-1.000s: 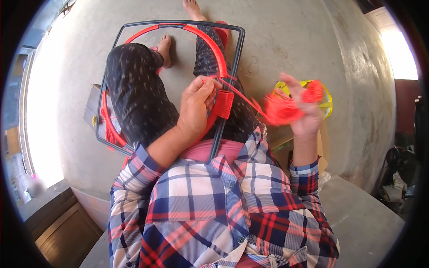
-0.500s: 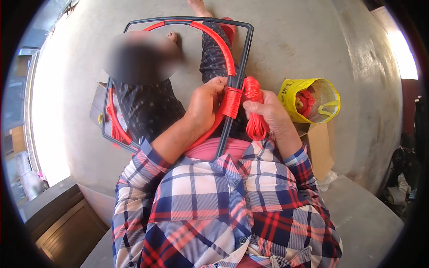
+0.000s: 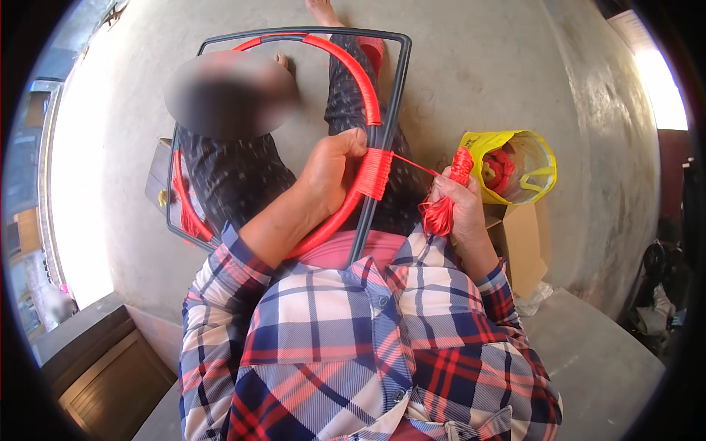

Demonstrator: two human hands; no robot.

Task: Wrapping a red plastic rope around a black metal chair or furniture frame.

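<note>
Across my lap lies a black rectangular frame (image 3: pixel 398 88) with a round hoop (image 3: pixel 353 65) inside it, mostly wrapped in red cord. At the frame's right side, a band of red cord wraps (image 3: pixel 373 174) binds hoop and frame bar together. My left hand (image 3: pixel 332 167) is closed round the hoop just left of that band, thumb on top; its fingertips are hidden. A bundle of red cord (image 3: pixel 460 169) is gripped in my right hand (image 3: pixel 460 202), to the right of the frame. One taut strand runs from the wraps to this hand.
A yellow bag (image 3: pixel 540 169) with red material inside stands at the right, above an open cardboard box (image 3: pixel 523 246). Red cord strands (image 3: pixel 193 220) hang by the frame's lower left. A blurred round patch (image 3: pixel 228 95) covers part of the frame.
My right hand has moved right, away from the frame, with the cord bundle. The strand between is now stretched taut. The frame has shifted slightly left, my left hand still on it.
</note>
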